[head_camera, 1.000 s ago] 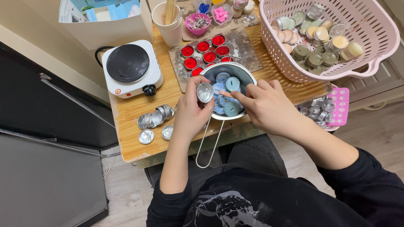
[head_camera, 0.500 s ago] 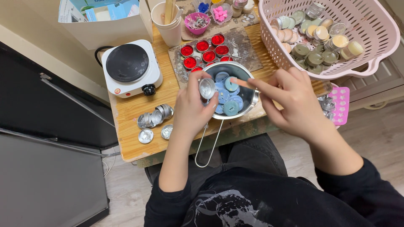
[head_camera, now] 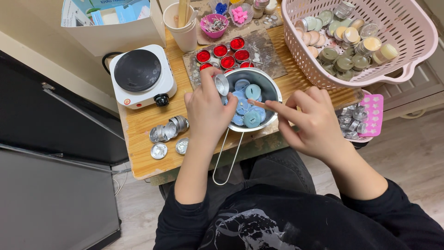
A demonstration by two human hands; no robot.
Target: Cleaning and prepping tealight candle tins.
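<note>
Head view: the pan (head_camera: 259, 83) sits on the worktop (head_camera: 138, 125), its wire handle (head_camera: 225, 153) running toward the person. The left hand (head_camera: 206, 111) pinches a tin cup (head_camera: 222, 85) tilted over the rim; the right hand (head_camera: 310, 122) grips a thin stick (head_camera: 257, 103) pointing left into the blue discs (head_camera: 247, 104). Farther, a white box (head_camera: 115, 30) with blue packets.

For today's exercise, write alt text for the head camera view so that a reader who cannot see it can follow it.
Seen from above, a person's left hand holds a small empty metal cup over a steel pot of blue wax discs, while the right hand pokes a thin stick into it. A hot plate and pink basket flank the pot.
</note>
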